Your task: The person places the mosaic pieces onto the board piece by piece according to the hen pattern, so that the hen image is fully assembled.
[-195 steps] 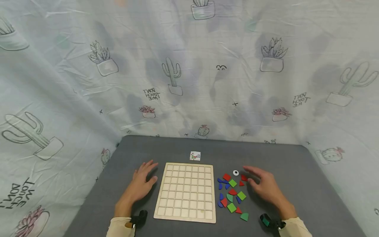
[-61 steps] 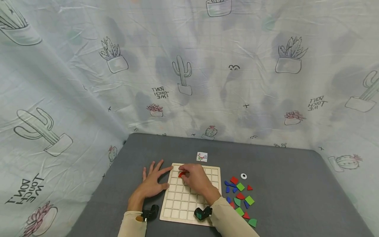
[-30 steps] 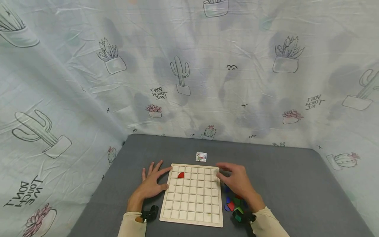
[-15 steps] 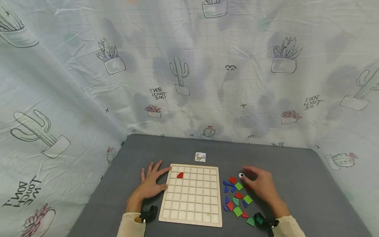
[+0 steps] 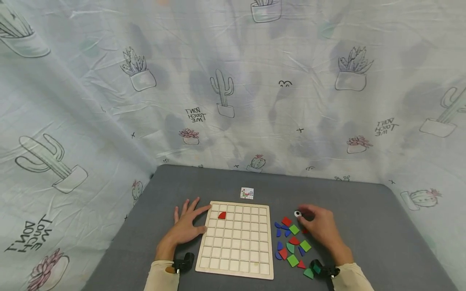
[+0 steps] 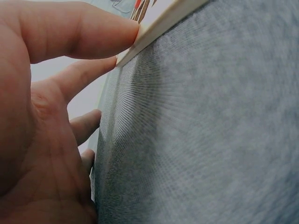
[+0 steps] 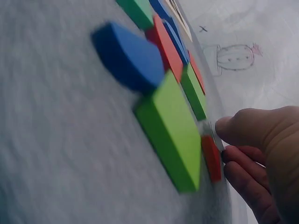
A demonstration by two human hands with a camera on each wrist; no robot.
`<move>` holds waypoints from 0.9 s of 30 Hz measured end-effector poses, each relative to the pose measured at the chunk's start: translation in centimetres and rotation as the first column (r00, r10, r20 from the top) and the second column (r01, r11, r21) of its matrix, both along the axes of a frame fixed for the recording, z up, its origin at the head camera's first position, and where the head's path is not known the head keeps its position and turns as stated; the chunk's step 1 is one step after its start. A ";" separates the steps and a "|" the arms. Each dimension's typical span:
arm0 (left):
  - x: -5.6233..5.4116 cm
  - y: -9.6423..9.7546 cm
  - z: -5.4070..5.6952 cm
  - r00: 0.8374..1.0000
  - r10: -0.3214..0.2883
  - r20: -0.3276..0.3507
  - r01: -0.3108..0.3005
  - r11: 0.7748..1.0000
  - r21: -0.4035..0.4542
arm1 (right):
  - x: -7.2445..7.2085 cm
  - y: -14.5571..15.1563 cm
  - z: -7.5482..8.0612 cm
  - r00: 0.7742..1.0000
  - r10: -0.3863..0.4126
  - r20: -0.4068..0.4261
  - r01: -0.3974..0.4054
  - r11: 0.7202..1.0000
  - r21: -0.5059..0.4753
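A square wooden grid board (image 5: 236,234) lies on the table with a red quarter-round piece (image 5: 222,215) in an upper-left cell. My left hand (image 5: 183,228) is spread beside its left edge, thumb and index fingertip touching the rim (image 6: 154,25). At the right, my right hand (image 5: 322,226) pinches a white disc with a black dot (image 5: 297,213) between thumb and fingers. In the right wrist view the disc shows only as a thin pale edge by the thumb. A red piece (image 7: 211,158) lies just under those fingers.
Right of the board lie scattered loose pieces: green squares (image 5: 293,260), red ones (image 5: 286,221), blue slivers (image 5: 280,245) and dark green quarter-rounds (image 5: 308,273). A small printed pattern card (image 5: 247,193) sits beyond the board. A cactus-print curtain (image 5: 233,101) hangs behind the grey table.
My right hand set the red quarter-round piece on the board, then moved back right to the white disc, which has shifted slightly. My left hand came to the board's edge and stays there.
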State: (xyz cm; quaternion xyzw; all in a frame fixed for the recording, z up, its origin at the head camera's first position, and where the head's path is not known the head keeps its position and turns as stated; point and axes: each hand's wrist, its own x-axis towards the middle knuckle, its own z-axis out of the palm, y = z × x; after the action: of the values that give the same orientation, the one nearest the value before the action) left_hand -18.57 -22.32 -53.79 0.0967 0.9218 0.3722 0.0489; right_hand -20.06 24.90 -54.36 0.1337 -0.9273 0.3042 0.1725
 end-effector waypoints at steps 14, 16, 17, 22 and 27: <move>-0.1 0.0 0.1 1.000 -0.002 0.026 0.002 1.000 -0.003 | 0.1 -1.5 1.0 0.997 -0.011 0.079 0.012 1.000 -0.011; -0.1 0.0 0.0 1.000 0.003 0.025 -0.002 1.000 -0.006 | 0.2 -2.0 1.5 0.996 0.005 0.091 -0.004 1.000 -0.015; 0.0 0.0 0.0 1.000 0.004 0.024 -0.004 1.000 -0.008 | 0.2 -2.4 1.8 0.995 0.019 0.093 -0.017 1.000 -0.018; 0.0 -0.1 0.1 1.000 -0.004 0.026 0.004 1.000 -0.003 | 0.4 -4.9 2.9 0.991 0.114 0.068 -0.111 0.993 -0.047; -0.1 -0.2 0.1 1.000 -0.015 0.027 0.015 1.000 0.012 | 0.5 -7.5 3.4 0.980 0.192 0.046 -0.187 0.979 -0.086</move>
State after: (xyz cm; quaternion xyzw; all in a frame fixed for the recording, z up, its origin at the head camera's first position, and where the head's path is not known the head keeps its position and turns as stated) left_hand -18.65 -22.55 -53.74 0.0988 0.9181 0.3786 0.0638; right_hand -19.55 17.41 -50.95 0.2060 -0.9014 0.3603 0.1231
